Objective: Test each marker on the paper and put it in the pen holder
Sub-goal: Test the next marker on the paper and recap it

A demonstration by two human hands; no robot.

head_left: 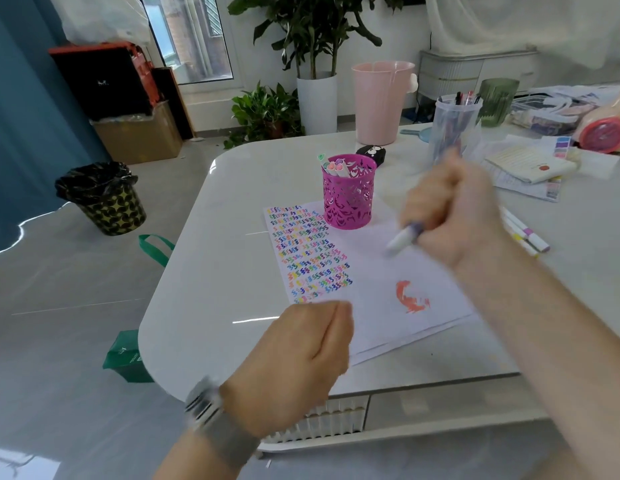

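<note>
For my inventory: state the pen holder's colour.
Magenta-pink pen holder with cut-out pattern, head view.

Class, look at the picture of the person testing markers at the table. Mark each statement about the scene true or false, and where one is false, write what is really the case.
1. The right hand holds a marker in its grip. True.
2. The pen holder is green. False: it is pink-purple with cut-out patterns.
3. The pen holder already has markers in it. True.
4. The paper is blank. False: it carries rows of small coloured squiggles and an orange scribble.
5. The left hand holds a marker. False: its fingers are curled near the paper's lower edge, with no marker visible in it.
</note>
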